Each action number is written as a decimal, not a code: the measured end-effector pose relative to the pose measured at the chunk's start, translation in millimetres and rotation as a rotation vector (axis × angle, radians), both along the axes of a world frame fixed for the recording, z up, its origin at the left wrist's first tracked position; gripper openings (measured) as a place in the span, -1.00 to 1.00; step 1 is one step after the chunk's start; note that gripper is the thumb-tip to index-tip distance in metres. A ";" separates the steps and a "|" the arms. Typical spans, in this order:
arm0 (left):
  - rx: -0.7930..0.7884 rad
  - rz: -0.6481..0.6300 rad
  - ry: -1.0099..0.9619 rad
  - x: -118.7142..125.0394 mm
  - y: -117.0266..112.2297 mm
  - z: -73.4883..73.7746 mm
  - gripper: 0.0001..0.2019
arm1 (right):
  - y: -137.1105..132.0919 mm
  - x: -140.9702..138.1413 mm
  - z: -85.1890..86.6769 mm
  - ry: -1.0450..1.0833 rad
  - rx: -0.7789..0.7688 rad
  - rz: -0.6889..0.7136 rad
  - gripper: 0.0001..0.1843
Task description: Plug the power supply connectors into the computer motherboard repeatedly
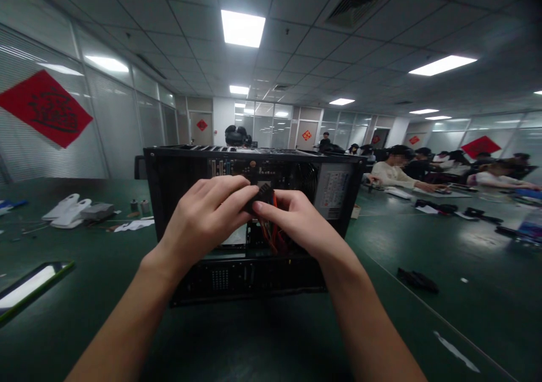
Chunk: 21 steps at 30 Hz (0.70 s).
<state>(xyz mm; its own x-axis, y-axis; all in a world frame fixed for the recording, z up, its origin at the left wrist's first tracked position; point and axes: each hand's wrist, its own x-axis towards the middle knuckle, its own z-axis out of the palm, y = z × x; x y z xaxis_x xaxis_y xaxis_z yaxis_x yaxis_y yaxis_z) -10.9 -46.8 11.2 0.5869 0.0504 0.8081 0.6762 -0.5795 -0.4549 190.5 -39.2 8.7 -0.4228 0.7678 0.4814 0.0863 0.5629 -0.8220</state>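
Note:
An open black computer case (178, 173) lies on the green table (262, 342) right in front of me. Above its open side, my left hand (207, 215) and my right hand (296, 218) are closed together on a small black connector (261, 194). A bundle of red, orange and black wires (271, 235) runs down from the connector into the case. A fan (305, 180) and a labelled power supply (334, 193) show inside at the right.
A phone (29, 286) lies at the left edge. White and grey parts (71, 211) and small screws sit at the back left. A dark object (417, 280) lies to the right. Several people sit at tables at the far right.

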 end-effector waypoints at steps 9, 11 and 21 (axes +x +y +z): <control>0.089 -0.011 -0.080 2.9 18.3 -15.9 -0.79 | 14.8 0.6 -8.3 -0.022 0.262 -0.238 -0.55; 0.066 -0.001 -0.095 2.2 24.4 -19.5 -0.79 | 18.4 -0.6 -16.0 -0.054 0.529 -0.427 -0.60; -0.334 0.195 -0.048 7.4 69.7 -63.2 -0.77 | 68.2 6.9 -67.2 -0.886 0.704 -0.627 -0.65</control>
<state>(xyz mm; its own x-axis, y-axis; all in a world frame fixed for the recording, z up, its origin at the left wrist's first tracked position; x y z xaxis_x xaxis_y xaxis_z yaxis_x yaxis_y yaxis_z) -3.6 22.9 -52.0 0.5022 0.4225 0.7546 0.8042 -0.5490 -0.2278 197.4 29.1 -58.6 -0.4661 0.6471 0.6034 0.8510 0.5144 0.1057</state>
